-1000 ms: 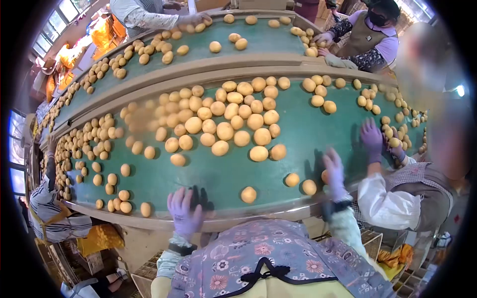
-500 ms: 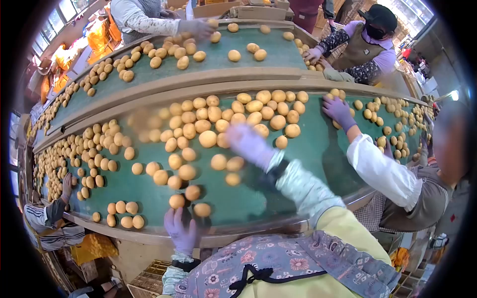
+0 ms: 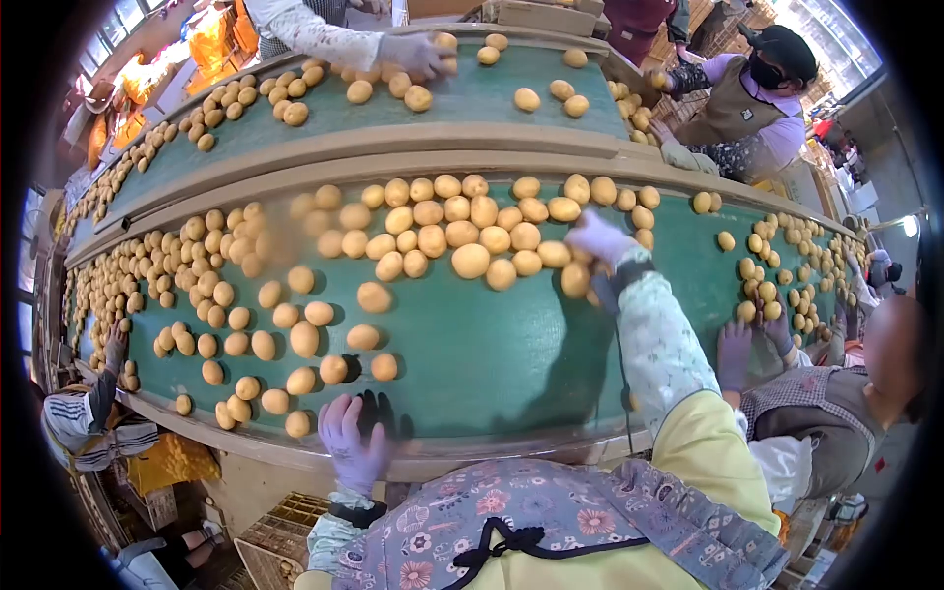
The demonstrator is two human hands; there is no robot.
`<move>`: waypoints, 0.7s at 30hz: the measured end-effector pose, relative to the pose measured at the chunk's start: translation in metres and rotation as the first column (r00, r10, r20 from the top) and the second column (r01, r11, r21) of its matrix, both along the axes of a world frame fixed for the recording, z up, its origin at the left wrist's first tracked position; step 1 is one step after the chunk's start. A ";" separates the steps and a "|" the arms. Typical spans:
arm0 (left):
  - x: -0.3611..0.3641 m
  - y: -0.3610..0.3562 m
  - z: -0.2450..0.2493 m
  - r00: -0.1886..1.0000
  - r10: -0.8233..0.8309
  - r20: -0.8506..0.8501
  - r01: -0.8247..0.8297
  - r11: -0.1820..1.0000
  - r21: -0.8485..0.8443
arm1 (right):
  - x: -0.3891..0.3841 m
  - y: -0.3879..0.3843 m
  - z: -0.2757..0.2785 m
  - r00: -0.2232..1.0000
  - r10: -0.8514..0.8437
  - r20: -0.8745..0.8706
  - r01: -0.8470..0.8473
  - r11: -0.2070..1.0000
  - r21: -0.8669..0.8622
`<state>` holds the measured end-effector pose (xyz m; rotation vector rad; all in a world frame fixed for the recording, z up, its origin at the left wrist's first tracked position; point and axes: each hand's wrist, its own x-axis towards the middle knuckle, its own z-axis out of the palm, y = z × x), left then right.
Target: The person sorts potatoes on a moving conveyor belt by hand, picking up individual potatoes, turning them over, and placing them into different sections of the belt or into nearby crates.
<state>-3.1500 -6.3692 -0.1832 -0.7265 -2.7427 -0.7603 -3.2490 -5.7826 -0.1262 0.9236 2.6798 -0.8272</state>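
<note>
Many round yellow potatoes (image 3: 470,261) lie on a green conveyor belt (image 3: 462,364) in front of me. My right hand (image 3: 604,242), in a lilac glove, reaches across to the right end of the central cluster. Its fingers stretch over the potatoes there and partly hide a few. At the belt's near edge, my left hand (image 3: 352,442), also gloved, has its fingers spread with nothing in them. A potato (image 3: 383,367) and another potato (image 3: 333,370) lie just beyond its fingertips.
Behind a wooden divider (image 3: 393,147) runs a second belt with potatoes, where a co-worker's gloved hand (image 3: 418,54) handles some. A masked person (image 3: 752,108) works at the far right. Other workers' hands are at the near belt on both sides. A crate (image 3: 280,536) stands below.
My right hand has swept right and away from me to the cluster's right end. My left hand stays near the edge, shifted slightly left. The right neighbour's hand has drawn back; potatoes have shifted.
</note>
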 end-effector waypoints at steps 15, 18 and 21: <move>-0.048 -0.096 -0.003 0.999 -0.001 0.042 -0.002 0.997 0.073 | -0.122 -0.113 0.000 0.949 0.295 0.109 -0.313 0.916 0.252; -0.054 -0.115 -0.002 0.999 0.012 0.045 -0.016 0.996 0.088 | -0.118 -0.139 0.016 0.893 0.216 0.396 -0.227 0.974 -0.018; -0.066 -0.135 -0.003 0.998 0.020 0.054 -0.026 0.993 0.117 | -0.082 -0.163 0.006 0.838 0.440 0.323 -0.349 0.887 -0.303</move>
